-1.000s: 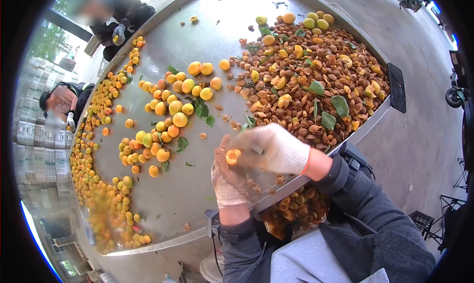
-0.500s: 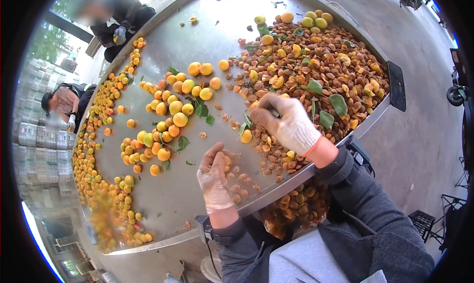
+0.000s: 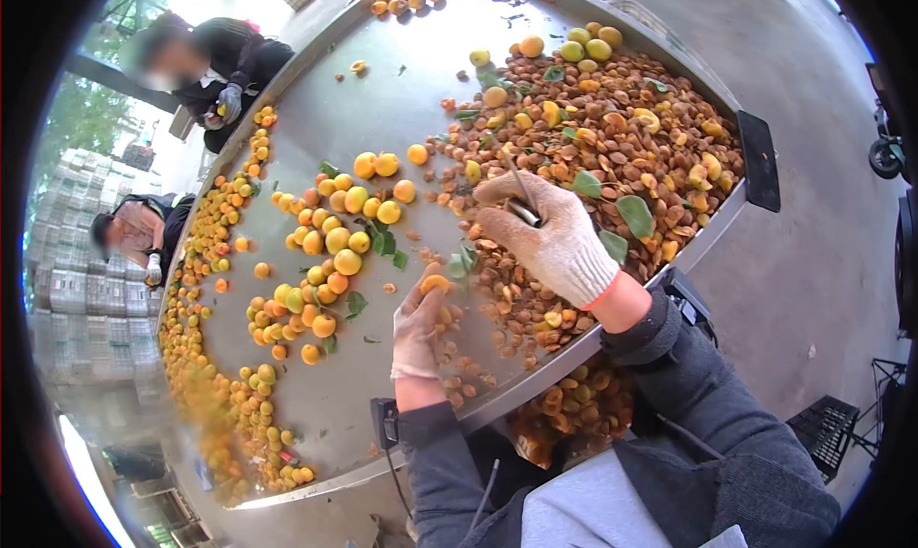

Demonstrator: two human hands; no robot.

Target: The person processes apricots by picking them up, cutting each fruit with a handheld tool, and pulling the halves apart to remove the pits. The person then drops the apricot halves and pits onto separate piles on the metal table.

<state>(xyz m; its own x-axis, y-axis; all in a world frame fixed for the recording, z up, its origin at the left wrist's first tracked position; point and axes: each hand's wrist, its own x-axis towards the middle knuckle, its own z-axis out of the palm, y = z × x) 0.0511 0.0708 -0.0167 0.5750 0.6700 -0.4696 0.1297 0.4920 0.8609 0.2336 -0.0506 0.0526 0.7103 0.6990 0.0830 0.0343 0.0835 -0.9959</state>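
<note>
Brings the left hand farther forward than half a second ago, now with a fruit showing clearly at the fingertips. Seems to be at the splitting of fruit, though cannot tell whole from already cut here. Probably calls next for a steady left grip while bringing over the tool. Pinches the fruit between left thumb and fingers, above the surface and near its close edge. Grips the slim metal tool in the right hand, with thumb and fingers bent around and the thin end jutting out, apart from the fruit. Beyond, faces a heap of pits strewn with leaves, then whole fruit clustered to the left, and past these, two people at the far edge.
</note>
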